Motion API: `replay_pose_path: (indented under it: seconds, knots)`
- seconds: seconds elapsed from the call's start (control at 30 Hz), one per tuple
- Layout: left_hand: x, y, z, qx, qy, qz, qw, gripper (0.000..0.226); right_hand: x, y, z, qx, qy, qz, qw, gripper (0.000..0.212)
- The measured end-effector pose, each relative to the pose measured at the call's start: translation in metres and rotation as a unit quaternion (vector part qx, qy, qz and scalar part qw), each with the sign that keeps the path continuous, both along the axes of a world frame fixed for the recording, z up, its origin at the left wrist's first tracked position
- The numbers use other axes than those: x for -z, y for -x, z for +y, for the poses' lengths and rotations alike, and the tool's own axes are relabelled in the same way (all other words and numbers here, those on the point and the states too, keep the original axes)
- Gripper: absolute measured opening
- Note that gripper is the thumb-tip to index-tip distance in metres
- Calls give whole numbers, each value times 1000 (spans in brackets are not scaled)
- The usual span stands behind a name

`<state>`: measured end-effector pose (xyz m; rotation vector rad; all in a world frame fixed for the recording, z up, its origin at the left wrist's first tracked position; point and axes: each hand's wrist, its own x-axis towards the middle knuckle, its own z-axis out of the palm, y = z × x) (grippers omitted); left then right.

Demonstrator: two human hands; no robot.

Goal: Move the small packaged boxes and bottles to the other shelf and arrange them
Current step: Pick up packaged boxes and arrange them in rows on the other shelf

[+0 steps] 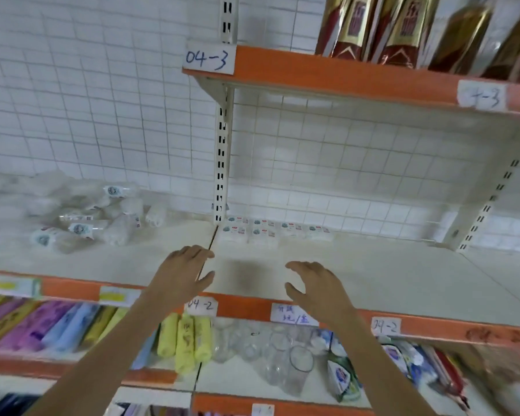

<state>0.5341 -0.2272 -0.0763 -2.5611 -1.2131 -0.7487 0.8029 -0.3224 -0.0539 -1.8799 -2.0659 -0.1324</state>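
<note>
Blur smeared the wrapped bottles point(96, 217) at the shelf's point(373, 265) back left; small boxes point(270, 231) lined its back edge. Left hand point(183, 271) and right hand point(315, 285) hovered, fingers spread, empty.

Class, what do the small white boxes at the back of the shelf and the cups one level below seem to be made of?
Small white boxes: probably printed cardboard, judging by flat faces and square edges; blur hides the finish.
Cups: clear glass or plastic; the shelf shows through them.
</note>
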Motion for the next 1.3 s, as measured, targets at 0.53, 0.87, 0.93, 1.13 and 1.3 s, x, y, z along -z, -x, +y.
replay_pose_path:
  seconds: [0.53,0.87,0.93,1.13,1.3]
  knots:
    - [26,213,-193,-266,115,44,956,49,38,191,-65,-210,28,57,976,39]
    - [18,396,-207,-357,114,-16,927,68,26,381,-6,-295,41,102,949,42]
    - [17,430,-200,-361,110,-20,926,64,22,416,6,-295,43,104,949,42]
    - [4,501,-165,-352,108,-19,930,45,16,488,38,-294,37,140,945,35]
    - [3,537,-115,-324,100,-51,939,48,6,509,74,-270,41,112,956,36]
